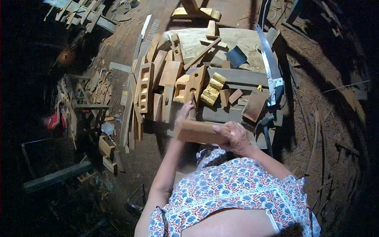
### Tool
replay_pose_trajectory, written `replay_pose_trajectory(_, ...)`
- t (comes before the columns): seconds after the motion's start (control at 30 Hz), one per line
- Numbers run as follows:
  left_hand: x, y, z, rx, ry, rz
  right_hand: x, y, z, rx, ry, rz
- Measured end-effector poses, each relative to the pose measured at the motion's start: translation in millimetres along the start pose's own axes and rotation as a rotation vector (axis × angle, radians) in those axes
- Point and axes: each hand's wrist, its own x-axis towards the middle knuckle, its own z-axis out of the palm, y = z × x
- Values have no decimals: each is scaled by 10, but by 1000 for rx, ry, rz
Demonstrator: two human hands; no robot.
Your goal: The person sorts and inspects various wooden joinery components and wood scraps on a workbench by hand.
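Note:
My right hand (237,138) is closed around one end of a thick wooden block (199,132), which lies crosswise in front of me. The block's other end covers part of my left wrist. My left hand (184,112), slightly blurred, has its fingers closed round a chisel (192,115) that stands with its tip at a hollow in a wooden workpiece (196,78). That piece has a round hole nearer its far end. Beside it sits a block with a square recess (181,91). To its right lies a rough-carved yellowish piece (213,89).
A long wooden mould with several hollows (145,87) lies at the left. On the right are a handsaw (270,67), a hammer (265,126) and a brown block (255,106). A dark metal sheet (236,57) rests on a pale log (248,37). Wood scraps cover the ground at left.

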Motion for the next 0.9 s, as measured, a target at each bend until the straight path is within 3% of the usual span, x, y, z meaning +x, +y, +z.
replay_pose_trajectory(0.23, 135, -51, 76, -27, 24, 81, 286, 8, 72, -29, 108, -153)
replay_pose_trajectory(0.4, 96, -134, 147, -5, 72, 43, 363, 178, 208, -82, 95, -58)
replay_pose_trajectory(0.5, 65, -90, 112, -35, 32, 47, 404, -8, 139, -19, 164, -212)
replay_pose_trajectory(0.6, -7, -216, 292, 95, 94, 70, 413, 226, 349, -62, 182, -172)
replay_pose_trajectory(0.63, -57, -226, 351, 47, 155, 98, 400, 270, 390, -4, 93, -99)
replay_pose_trajectory(0.8, -224, -688, 607, 38, 242, 194, 216, 166, 313, -54, 63, -99)
replay_pose_trajectory(0.87, -321, -1025, 834, -973, 32, -236, 166, 183, 275, -21, 90, -93)
replay_pose_trajectory(0.9, -341, -709, 774, -185, 188, 62, 134, 201, 243, -38, 94, -55)
